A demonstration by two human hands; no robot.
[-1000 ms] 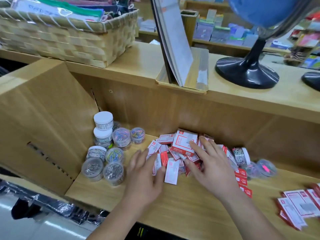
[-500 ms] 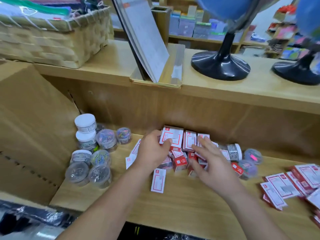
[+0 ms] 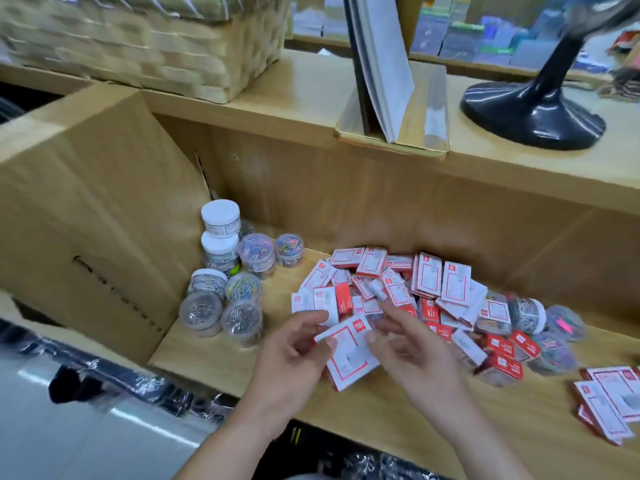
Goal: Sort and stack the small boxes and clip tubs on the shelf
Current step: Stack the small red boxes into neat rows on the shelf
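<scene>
I am in the sorting step, with one box (image 3: 348, 355) lifted just clear of the shelf (image 3: 214, 372) at its front edge, right before the pile (image 3: 398, 289). My left hand (image 3: 294, 351) pinches the box's upper left corner between thumb and bent fingers. My right hand (image 3: 415, 351) has its thumb on the right corner and its fingers curled over the far edge, so both hands are gripping it. There may be a second box under it; the blur leaves me unsure.

The pile just behind is a jumble of red and white boxes lying at every angle, with a few loose tubs (image 3: 528, 315) caught in its right end. The tidy tubs (image 3: 221, 296) stand in a close group at the left end of the shelf, some stacked two high. A few flat boxes (image 3: 609, 403) lie apart at the far right.

I judge the job barely begun for the boxes. Next I should square this box face up, choose a bare spot on the shelf for it, and set it down flat as the base of a stack. Then I pick matching boxes from the pile one at a time. The loose tubs need lifting across to the group at the left.
</scene>
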